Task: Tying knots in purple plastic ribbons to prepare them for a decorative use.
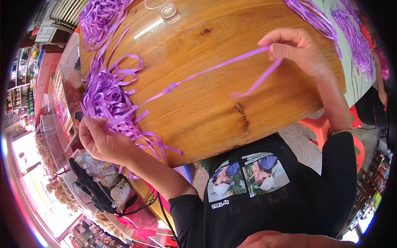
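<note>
A purple ribbon [223, 64] stretches across the wooden table [198, 124], with a small knot or twist in it left of the middle. My right hand [300, 49] pinches it between thumb and fingers above the table's right side, and a short loose end hangs down from there, blurred at its tip. At the left edge my left hand [101, 140] is closed on a purple ribbon in front of a tangled heap of ribbons [107, 97]. Whether both hands hold the same strip I cannot tell, as the ribbon merges with the heap.
Another purple ribbon pile [101, 20] lies at the far left. Ribbon bundles [316, 20] hang over the far right, near a white marbled table [359, 89]. A clear glass [168, 11] stands at the back. An orange stool [318, 128] is at the right, plastic bags [97, 165] at the left.
</note>
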A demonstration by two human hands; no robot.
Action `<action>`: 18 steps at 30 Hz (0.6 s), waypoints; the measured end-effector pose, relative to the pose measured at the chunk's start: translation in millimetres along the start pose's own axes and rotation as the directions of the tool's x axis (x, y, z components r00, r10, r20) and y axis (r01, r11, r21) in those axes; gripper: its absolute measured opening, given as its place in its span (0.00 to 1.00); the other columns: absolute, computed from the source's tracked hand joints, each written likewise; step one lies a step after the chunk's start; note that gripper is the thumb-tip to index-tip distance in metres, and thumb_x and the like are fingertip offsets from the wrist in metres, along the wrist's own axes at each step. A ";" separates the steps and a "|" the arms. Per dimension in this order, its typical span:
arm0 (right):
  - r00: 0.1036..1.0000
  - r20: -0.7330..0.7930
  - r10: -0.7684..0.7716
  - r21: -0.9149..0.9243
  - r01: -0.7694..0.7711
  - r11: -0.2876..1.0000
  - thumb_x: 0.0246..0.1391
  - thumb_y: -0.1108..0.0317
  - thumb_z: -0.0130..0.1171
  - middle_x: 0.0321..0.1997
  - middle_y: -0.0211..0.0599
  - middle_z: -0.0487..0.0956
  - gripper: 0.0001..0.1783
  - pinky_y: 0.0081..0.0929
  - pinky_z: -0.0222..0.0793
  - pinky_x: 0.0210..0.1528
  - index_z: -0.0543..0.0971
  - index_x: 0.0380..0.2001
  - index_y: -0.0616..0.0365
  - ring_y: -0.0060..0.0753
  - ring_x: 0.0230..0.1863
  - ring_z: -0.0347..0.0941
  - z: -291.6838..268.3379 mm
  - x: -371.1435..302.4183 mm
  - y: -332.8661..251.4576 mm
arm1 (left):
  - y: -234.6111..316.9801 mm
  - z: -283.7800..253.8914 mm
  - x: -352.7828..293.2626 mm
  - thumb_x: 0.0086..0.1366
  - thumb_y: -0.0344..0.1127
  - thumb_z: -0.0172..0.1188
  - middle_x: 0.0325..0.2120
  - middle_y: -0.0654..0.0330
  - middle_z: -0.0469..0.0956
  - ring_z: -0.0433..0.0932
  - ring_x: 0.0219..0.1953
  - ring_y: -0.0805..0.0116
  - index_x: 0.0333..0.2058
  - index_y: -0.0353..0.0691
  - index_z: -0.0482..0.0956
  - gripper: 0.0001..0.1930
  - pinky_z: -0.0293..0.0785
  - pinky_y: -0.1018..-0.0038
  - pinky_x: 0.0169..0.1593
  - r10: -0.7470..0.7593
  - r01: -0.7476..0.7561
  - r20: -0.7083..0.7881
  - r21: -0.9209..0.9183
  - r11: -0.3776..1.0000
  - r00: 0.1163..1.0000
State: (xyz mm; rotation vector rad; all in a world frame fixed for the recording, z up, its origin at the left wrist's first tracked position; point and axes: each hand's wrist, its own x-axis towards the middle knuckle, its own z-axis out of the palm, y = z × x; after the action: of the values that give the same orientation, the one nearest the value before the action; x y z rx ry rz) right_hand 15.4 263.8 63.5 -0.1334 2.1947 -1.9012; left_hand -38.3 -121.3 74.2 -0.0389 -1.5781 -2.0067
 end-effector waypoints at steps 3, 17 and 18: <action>0.996 -0.072 -0.054 -0.082 0.048 0.995 0.55 0.69 0.57 0.32 0.29 0.76 0.10 0.17 0.65 0.37 0.78 0.38 0.64 0.17 0.34 0.70 6.0 1.7 -0.9 | -2.3 4.0 -3.0 0.60 0.29 0.61 0.37 0.54 0.73 0.73 0.41 0.66 0.44 0.28 0.71 0.16 0.71 0.74 0.44 0.351 -0.160 -0.164 0.664 0.731 0.922; 0.964 -0.075 -0.253 -0.167 0.238 0.957 0.52 0.74 0.59 0.33 0.26 0.76 0.11 0.14 0.64 0.32 0.79 0.40 0.61 0.17 0.31 0.70 21.5 -6.4 -15.5 | -22.9 103.1 -104.1 0.61 0.24 0.57 0.25 0.63 0.70 0.67 0.28 0.77 0.33 0.32 0.76 0.02 0.63 0.82 0.32 -0.357 0.247 0.619 0.260 0.934 0.699; 0.961 -0.094 -0.261 -0.175 0.242 0.954 0.52 0.74 0.59 0.33 0.26 0.76 0.11 0.14 0.64 0.32 0.79 0.40 0.61 0.17 0.31 0.70 16.0 -8.8 -13.2 | -22.2 95.3 -99.0 0.60 0.24 0.58 0.24 0.63 0.70 0.66 0.27 0.77 0.31 0.33 0.77 0.01 0.62 0.81 0.31 -0.291 0.151 0.580 0.278 0.949 0.761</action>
State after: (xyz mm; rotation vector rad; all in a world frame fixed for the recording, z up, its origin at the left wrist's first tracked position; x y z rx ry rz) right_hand 26.6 248.3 75.4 -0.3556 2.5169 -1.8945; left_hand 3.3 8.7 47.0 -0.4951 -2.3022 -2.1084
